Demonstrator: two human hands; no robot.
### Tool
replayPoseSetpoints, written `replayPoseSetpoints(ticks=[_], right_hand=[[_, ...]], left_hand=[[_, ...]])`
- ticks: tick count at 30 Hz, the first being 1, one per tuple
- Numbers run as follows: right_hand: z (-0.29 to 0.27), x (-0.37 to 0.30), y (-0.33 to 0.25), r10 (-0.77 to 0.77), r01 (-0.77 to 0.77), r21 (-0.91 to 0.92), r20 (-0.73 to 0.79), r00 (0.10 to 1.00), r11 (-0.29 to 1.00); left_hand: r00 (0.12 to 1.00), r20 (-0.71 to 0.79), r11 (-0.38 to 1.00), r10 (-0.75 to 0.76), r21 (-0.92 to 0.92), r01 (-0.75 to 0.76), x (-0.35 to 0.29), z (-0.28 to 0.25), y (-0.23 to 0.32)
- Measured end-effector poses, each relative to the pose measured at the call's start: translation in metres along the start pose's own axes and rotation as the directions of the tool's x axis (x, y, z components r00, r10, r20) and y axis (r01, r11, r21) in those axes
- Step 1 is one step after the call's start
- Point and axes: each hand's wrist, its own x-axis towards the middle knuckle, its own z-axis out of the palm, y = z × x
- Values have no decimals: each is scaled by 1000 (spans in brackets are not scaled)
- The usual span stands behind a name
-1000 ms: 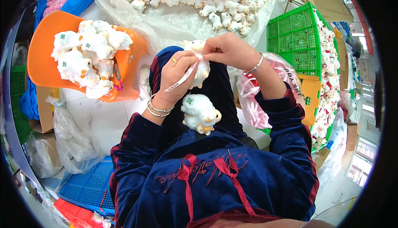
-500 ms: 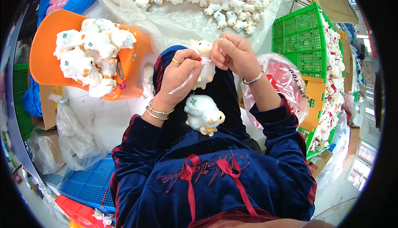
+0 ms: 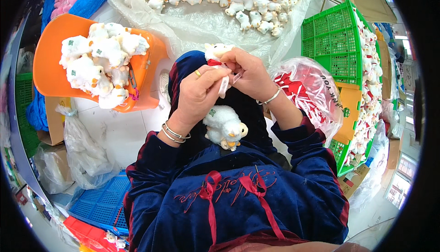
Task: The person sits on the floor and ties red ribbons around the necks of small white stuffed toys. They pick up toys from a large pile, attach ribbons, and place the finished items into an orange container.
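Note:
A small white plush sheep [image 3: 217, 50] stands between my hands, with a red scarf [image 3: 214, 63] at its neck. My left hand [image 3: 201, 91] is closed in a pinch at its front, a white label [image 3: 223, 87] hanging by the fingertips. From the other side, my right hand [image 3: 250, 75] pinches close against the left fingers; what it grips is too small to make out. Much of the toy's body is hidden behind both hands. Across my lap rests another white plush sheep [image 3: 224, 126], with a green mark on its back and no hand on it.
Several plush sheep sit on an orange chair [image 3: 52, 64] at the left. More lie on clear plastic sheeting [image 3: 197, 27] ahead. A clear bag of red pieces [image 3: 307, 87] stands right, beside green crates [image 3: 330, 46] with scarfed toys. A blue crate [image 3: 101, 201] is lower left.
My right hand has moved down and toward my left, so the fingertips now meet. The toy's head has shifted slightly left, and the red scarf shows more. The lap sheep has stayed put.

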Motion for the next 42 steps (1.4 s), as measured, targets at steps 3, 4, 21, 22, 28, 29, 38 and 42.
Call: replayPoseSetpoints(ticks=[3, 4, 21, 22, 28, 29, 38, 42], right_hand=[[4, -3, 5, -66, 63, -42, -72, 995, 997], [6, -5, 7, -96, 90, -62, -99, 990, 994], [12, -15, 15, 68, -36, 172, -186, 980, 985], [8, -13, 13, 75, -41, 201, -165, 983, 979], [-10, -7, 4, 146, -140, 137, -36, 989, 981], [-12, -6, 5, 163, -160, 118, -18, 986, 980], [-17, -4, 0, 243, -255, 293, 76, 967, 921], [-18, -4, 7, 208, -216, 210, 61, 976, 953]], left_hand=[[999, 43, 999, 26, -39, -25, 0, 2, 2], [996, 84, 999, 15, -53, -11, -1, 0, 4], [792, 257, 791, -553, -134, 596, 25, -15, 7], [796, 247, 792, -553, -141, 594, 26, -15, 6], [811, 220, 816, -542, -93, 570, 25, -9, 5], [845, 204, 852, -495, -77, 518, 24, -9, 2], [852, 177, 853, -493, -96, 513, 26, -7, -5], [859, 147, 859, -490, -86, 504, 27, -5, -4]])
